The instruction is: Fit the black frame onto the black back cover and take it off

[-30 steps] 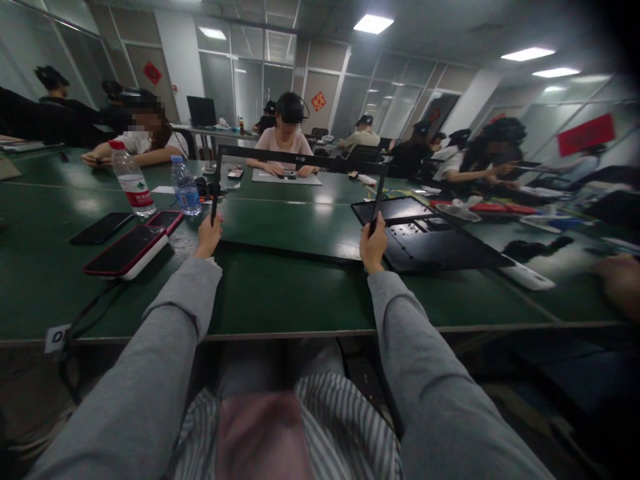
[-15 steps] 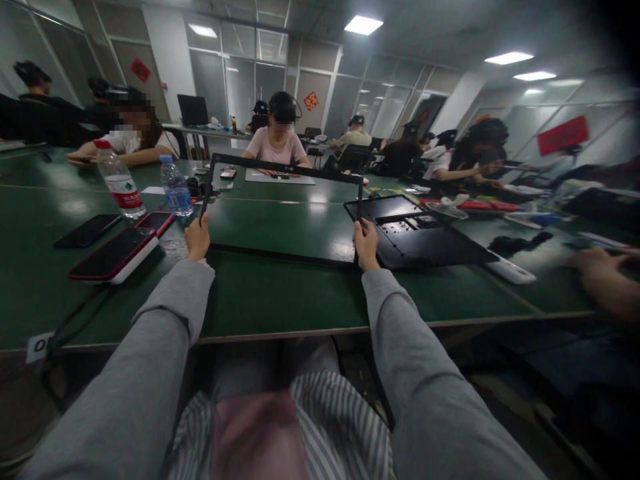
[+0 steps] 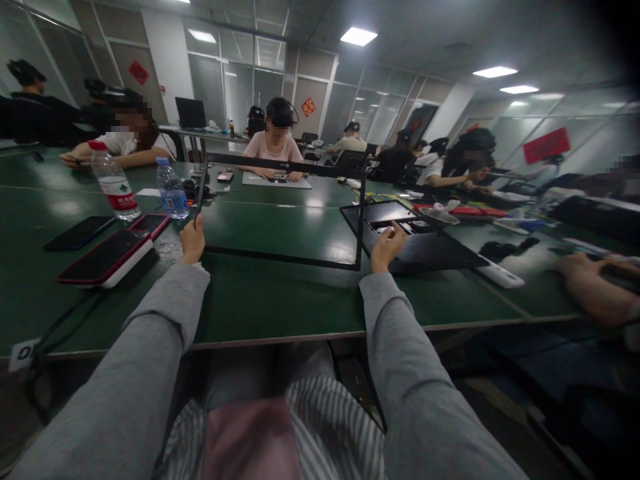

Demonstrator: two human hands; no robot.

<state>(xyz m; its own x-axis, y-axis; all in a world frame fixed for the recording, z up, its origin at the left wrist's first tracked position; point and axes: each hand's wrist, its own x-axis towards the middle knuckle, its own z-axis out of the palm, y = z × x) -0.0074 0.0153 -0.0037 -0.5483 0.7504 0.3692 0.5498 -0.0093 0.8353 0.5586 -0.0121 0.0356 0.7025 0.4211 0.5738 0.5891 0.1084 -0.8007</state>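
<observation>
From where I stand, the person in grey sleeves has a thin black frame stood up on the green desk. Its lower bar is on the surface and its top bar is raised, leaning away toward the people across. The left hand is closed around the frame's left bar, low down, and alone holds it up. The right hand is off the frame. It hangs just beside the right bar, fingers loose and apart, holding nothing. It is over the near edge of a black panel lying flat on the desk to the right (a laptop shell by the look of it, though I can't swear to that). To the left lies a phone in a red-and-white case, with two water bottles behind it. A co-worker's hand rests at the far right, well apart.

My reading is that the frame is in a one-handed hold, tipped up rather than laid down. So slight a thing would likely flex and swing from a single side. Any move with it calls for a firm left grip, the lower bar on the desk as a pivot, and care to clear the panel beside it.
</observation>
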